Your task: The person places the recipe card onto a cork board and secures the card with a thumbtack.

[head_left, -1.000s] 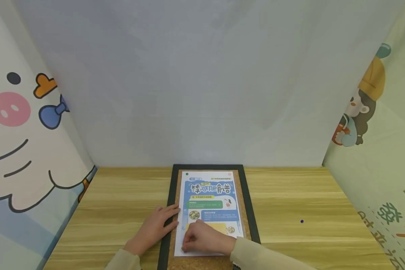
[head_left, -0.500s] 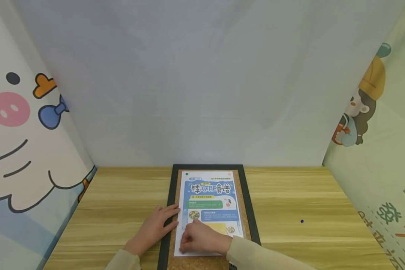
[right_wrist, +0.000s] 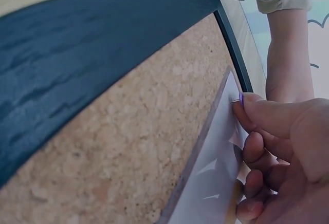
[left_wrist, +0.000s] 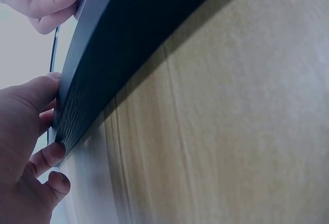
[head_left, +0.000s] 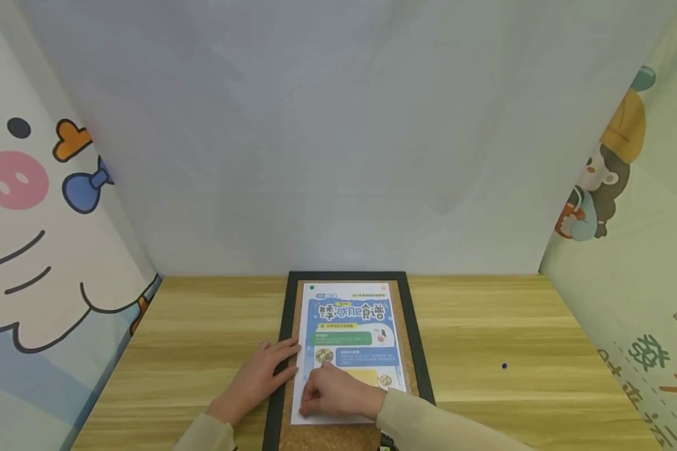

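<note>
A printed poster sheet [head_left: 348, 352] with a blue heading lies on a cork board [head_left: 321, 436] in a black frame [head_left: 419, 351]. Over the sheet's lower left corner is my right hand [head_left: 338, 394], its thumb and forefinger pinching a small purple thumbtack [right_wrist: 240, 98]. The tack's metal point faces the paper in the right wrist view; whether it touches cannot be told. My left hand [head_left: 259, 381] lies across the frame's left side, fingers extended with tips near the sheet's left edge. In the left wrist view, its fingers [left_wrist: 49, 154] touch the frame's outer side.
A green tack [head_left: 312, 287] and a pink tack [head_left: 383, 287] sit at the sheet's top corners. On the wooden table [head_left: 485, 326], a dark blue tack [head_left: 504, 366] lies right of the board. Printed cloth walls [head_left: 338, 138] stand behind and at both sides.
My right hand has shifted slightly left toward the sheet's lower left corner, still pinching. The left hand keeps its place. The head view has tilted a little.
</note>
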### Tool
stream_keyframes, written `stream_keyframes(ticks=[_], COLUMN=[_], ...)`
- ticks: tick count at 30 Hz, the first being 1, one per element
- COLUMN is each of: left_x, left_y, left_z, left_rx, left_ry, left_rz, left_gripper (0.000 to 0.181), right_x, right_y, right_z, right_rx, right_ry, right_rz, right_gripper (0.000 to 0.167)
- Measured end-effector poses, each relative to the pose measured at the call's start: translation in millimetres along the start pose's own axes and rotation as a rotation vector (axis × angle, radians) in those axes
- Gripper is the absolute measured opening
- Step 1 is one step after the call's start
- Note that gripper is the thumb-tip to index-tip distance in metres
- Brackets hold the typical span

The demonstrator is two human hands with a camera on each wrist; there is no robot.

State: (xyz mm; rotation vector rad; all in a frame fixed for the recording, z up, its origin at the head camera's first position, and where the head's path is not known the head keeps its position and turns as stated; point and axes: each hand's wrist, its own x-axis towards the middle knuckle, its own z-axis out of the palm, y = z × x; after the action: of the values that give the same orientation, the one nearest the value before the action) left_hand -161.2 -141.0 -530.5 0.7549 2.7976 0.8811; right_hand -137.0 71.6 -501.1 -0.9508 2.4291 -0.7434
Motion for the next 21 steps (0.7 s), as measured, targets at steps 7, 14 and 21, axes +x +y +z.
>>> stream_keyframes(ticks=[7,14,21], left_x=[-0.3,-1.3,-2.3], left_y=[0.1,0.5,1.1], left_z=[0.8,1.4,0.6], left_rx=[0.008,0.0,0.003], left_ry=[0.005,0.022,0.02], left_rz=[-0.009,-0.006,0.003], left_gripper=[0.041,0.041,0.042], right_x=[2.3,1.9,0.4], right_y=[1.0,0.1,-1.0], right_z=[-1.5,0.2,2.7], right_rx=[0.012,0.016,-0.01], right_ry=[-0.004,0.015,0.032], right_rz=[0.0,0.003,0.006], right_gripper=[0.012,0.011,0.011])
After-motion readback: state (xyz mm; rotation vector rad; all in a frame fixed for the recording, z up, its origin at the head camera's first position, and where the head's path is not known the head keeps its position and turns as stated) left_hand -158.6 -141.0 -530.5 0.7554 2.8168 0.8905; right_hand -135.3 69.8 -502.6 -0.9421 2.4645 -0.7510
